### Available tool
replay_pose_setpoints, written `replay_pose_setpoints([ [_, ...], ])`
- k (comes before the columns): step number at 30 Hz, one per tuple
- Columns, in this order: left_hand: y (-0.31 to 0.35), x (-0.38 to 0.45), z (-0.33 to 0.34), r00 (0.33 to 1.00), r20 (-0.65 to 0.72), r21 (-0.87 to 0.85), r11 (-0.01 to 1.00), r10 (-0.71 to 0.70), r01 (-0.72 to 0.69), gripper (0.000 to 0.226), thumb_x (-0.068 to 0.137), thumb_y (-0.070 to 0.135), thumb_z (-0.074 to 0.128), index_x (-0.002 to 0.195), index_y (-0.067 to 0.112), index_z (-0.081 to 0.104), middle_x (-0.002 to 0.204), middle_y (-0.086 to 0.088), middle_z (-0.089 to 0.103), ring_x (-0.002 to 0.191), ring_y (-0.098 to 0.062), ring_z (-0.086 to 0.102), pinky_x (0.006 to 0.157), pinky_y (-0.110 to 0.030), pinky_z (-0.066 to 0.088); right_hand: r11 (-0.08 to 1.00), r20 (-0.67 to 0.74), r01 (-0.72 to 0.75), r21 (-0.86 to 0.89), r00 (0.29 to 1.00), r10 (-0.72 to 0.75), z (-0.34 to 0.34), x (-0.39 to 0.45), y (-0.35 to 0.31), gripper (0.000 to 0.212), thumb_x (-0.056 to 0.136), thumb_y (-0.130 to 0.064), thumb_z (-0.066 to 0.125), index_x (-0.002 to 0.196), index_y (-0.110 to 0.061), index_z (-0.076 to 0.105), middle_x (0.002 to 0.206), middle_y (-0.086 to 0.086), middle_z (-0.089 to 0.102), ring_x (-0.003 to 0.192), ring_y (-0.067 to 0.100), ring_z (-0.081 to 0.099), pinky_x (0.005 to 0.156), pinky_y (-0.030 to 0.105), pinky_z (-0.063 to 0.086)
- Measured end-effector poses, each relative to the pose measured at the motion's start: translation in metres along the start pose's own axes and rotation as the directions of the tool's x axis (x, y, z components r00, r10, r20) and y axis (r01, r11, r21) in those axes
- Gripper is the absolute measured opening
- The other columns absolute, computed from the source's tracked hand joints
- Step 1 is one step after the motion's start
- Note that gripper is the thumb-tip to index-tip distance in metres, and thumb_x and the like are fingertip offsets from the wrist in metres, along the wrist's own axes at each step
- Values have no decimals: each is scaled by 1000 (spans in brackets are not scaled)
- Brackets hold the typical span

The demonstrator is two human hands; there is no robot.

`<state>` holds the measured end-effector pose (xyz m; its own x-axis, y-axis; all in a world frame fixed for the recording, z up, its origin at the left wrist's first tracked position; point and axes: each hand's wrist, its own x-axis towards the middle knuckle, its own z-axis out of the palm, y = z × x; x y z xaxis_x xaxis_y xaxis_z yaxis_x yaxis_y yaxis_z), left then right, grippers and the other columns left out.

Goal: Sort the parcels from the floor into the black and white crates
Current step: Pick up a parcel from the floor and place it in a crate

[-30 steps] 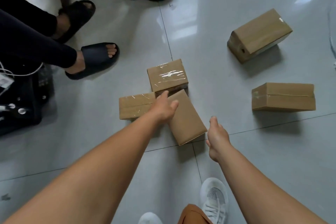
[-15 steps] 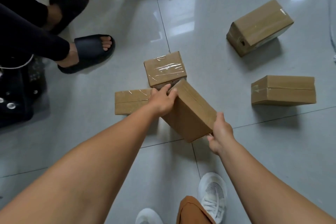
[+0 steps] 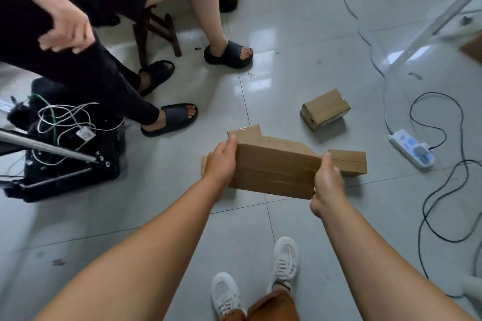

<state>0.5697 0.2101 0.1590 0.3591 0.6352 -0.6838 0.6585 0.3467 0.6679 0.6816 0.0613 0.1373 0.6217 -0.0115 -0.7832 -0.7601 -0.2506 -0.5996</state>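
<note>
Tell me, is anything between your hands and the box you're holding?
No. The left hand and right hand already grip the ends of the held parcel directly, lifted off the floor. No crates are visible, so that path can't be judged.

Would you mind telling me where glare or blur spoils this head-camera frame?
Head view: window glare on the glossy floor tiles; motion blur smears the seated person's hand and the upper-right corner; the held parcel looks slightly soft; wide-angle distortion bends the tile lines.
</note>
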Motion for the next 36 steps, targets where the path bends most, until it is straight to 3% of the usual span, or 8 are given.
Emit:
replay_pose_setpoints([
  [4, 18, -55, -39, 1000, 28, -147, 989, -12, 16, 76, 64, 84, 30, 107, 28, 59, 115, -2, 64, 108, -21, 59, 99, -47, 46, 999, 62, 43, 8, 997, -43, -4, -79, -36, 53, 87, -61, 36, 110, -16, 52, 102, 9, 60, 92, 28, 63, 77, 42, 57],
  [6, 30, -85, -57, 1000, 18, -208, 978, 8, -4, 57, 68, 74, 42, 99, 28, 56, 113, -4, 64, 105, -21, 61, 96, -46, 48, 999, 122, 31, 12, 992, -33, -7, -111, -47, 61, 83, -67, 38, 113, -17, 57, 108, 10, 64, 91, 28, 67, 63, 39, 59],
  [9, 40, -121, -84, 998, -23, -310, 948, 64, -69, 25, 83, 44, 56, 103, 28, 57, 117, -7, 63, 103, -23, 62, 90, -41, 52, 997, 198, 82, 0, 977, -80, -9, -152, -59, 41, 95, -50, 39, 107, -19, 64, 99, 6, 66, 77, 19, 65, 47, 23, 52],
  [14, 43, -176, -126, 987, -124, -467, 872, 101, -148, 27, 91, 23, 55, 117, 27, 58, 110, 0, 67, 97, -17, 63, 69, -28, 49, 972, 260, 225, -70, 945, -200, 4, -213, -68, 27, 94, -33, 45, 109, -24, 65, 110, 7, 67, 94, 23, 62, 74, 34, 51],
  [21, 26, -259, -175, 914, -398, -560, 768, 80, -311, 35, 92, 22, 55, 127, 28, 58, 115, 1, 66, 105, -17, 63, 91, -39, 52, 915, 490, 380, -136, 829, -271, 23, -298, -65, 29, 93, -36, 44, 109, -21, 64, 108, 10, 63, 92, 22, 54, 67, 32, 44],
  [25, 12, -318, -196, 840, -541, -595, 686, 44, -419, 34, 94, 19, 53, 127, 27, 56, 110, 2, 68, 101, -16, 63, 91, -36, 52, 868, 589, 467, -166, 753, -293, 27, -346, -57, 27, 93, -37, 45, 105, -24, 66, 107, 4, 60, 91, 20, 50, 74, 34, 41],
  [28, -3, -360, -211, 778, -629, -583, 656, 8, -478, 37, 96, 21, 51, 132, 22, 53, 115, -1, 67, 107, -17, 62, 94, -34, 49, 826, 690, 541, -159, 659, -298, 29, -382, -46, 23, 96, -33, 43, 93, -25, 64, 92, -2, 56, 82, 16, 45, 69, 32, 37],
  [36, -73, -462, -257, 589, -789, -548, 629, -173, -550, 41, 90, 36, 53, 130, 26, 57, 118, 1, 66, 111, -19, 60, 102, -44, 45, 728, 865, 661, -183, 460, -200, 40, -487, 18, 25, 99, -33, 35, 94, -22, 57, 83, -1, 43, 75, 14, 37, 61, 30, 30],
])
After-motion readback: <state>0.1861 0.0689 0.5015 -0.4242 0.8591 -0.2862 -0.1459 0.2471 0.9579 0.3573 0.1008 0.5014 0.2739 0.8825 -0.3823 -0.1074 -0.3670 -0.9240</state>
